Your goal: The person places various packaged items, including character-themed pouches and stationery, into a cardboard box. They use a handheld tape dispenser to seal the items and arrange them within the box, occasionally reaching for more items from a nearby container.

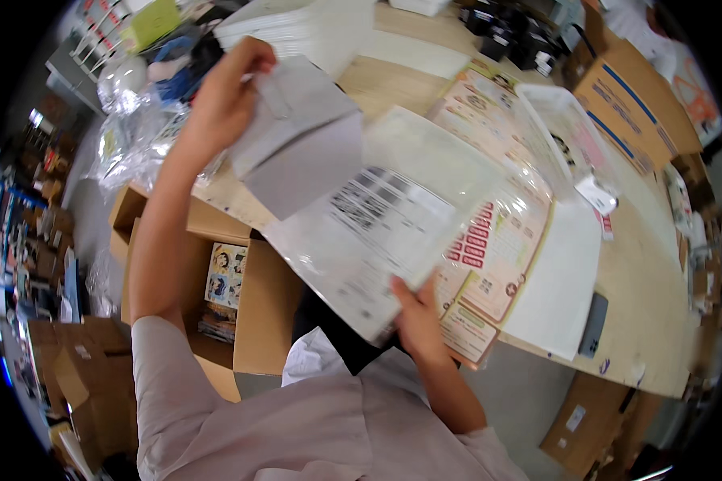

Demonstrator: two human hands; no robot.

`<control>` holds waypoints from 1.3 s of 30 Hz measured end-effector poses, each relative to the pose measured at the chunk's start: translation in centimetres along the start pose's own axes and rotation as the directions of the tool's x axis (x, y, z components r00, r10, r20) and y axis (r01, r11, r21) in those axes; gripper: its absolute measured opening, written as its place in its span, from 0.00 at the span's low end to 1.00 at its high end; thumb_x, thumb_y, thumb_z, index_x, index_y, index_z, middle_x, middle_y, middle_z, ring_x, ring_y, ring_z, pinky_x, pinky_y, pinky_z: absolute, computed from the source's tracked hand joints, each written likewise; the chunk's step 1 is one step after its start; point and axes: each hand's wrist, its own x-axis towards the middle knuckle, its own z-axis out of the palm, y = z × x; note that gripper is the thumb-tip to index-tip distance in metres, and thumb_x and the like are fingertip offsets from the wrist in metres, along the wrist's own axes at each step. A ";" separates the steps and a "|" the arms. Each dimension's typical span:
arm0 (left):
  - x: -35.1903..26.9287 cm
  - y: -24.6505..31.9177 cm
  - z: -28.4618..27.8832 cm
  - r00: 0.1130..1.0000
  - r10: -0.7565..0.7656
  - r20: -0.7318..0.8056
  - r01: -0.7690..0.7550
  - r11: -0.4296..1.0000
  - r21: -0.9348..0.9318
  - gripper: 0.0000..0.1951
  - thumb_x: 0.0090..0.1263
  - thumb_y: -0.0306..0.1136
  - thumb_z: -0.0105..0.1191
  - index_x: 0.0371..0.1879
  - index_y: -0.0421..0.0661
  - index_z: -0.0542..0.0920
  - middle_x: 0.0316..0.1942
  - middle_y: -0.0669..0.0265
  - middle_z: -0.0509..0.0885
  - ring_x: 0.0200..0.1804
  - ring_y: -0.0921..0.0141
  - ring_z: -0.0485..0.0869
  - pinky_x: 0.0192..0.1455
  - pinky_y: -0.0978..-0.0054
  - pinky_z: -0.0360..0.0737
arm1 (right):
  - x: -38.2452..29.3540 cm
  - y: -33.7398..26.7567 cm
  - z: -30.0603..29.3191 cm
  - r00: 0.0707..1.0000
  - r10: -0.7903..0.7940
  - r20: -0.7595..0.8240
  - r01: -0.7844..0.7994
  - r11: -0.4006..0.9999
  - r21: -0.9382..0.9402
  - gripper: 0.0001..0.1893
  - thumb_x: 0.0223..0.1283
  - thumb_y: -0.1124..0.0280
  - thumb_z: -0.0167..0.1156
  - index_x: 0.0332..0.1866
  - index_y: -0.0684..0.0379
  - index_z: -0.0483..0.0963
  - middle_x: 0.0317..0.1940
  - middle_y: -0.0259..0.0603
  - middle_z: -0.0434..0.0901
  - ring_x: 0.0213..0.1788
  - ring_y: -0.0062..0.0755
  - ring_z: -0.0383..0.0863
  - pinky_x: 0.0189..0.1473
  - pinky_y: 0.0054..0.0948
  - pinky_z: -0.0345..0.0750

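Observation:
My left hand [231, 99] is raised at the upper left, its fingers at the far edge of a pale grey box [313, 144]. That box is tilted over the near table edge and overlaps the upper left of a flat plastic-wrapped packet [397, 222]. Printed codes and writing show on the packet's white sheet. The near corner of the packet lies in my right hand [418, 315], with finger and thumb pinching it. Beneath and beyond it are printed sheets in clear plastic [517, 240]. The fingertips of my left hand are partly blurred.
An open cardboard box [268, 306] with printed cards stands below the table edge on the left. A white plastic basket [541, 129], a phone [594, 324] and a cardboard carton [632, 108] are at the right. Clear plastic bags [126, 144] lie at the upper left.

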 end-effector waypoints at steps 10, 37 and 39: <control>-1.9 -3.4 1.7 1.000 0.016 -0.006 -0.015 0.997 0.069 0.20 0.64 0.05 0.46 0.50 0.38 0.81 0.49 0.57 0.83 0.53 0.63 0.85 0.59 0.74 0.81 | 6.6 10.0 15.4 0.996 -0.032 0.081 0.026 0.997 0.069 0.34 0.88 0.68 0.58 0.82 0.63 0.43 0.56 0.57 0.82 0.44 0.38 0.92 0.32 0.34 0.92; -29.3 -5.6 -2.6 0.719 -0.226 -0.658 0.458 0.866 0.202 0.15 0.77 0.23 0.64 0.61 0.42 0.86 0.56 0.56 0.90 0.64 0.59 0.89 0.69 0.66 0.84 | -2.7 9.3 1.1 0.614 0.721 0.322 -0.556 0.685 -0.471 0.20 0.90 0.63 0.54 0.72 0.65 0.79 0.41 0.45 0.88 0.28 0.24 0.84 0.39 0.36 0.93; -39.7 -6.9 -1.1 0.541 -0.430 -0.722 0.649 0.760 0.034 0.17 0.77 0.21 0.63 0.64 0.42 0.84 0.55 0.56 0.90 0.65 0.59 0.89 0.66 0.64 0.85 | -3.9 9.5 0.5 0.598 0.758 0.261 -0.580 0.634 -0.511 0.20 0.91 0.63 0.53 0.72 0.66 0.79 0.41 0.45 0.88 0.28 0.24 0.83 0.39 0.37 0.93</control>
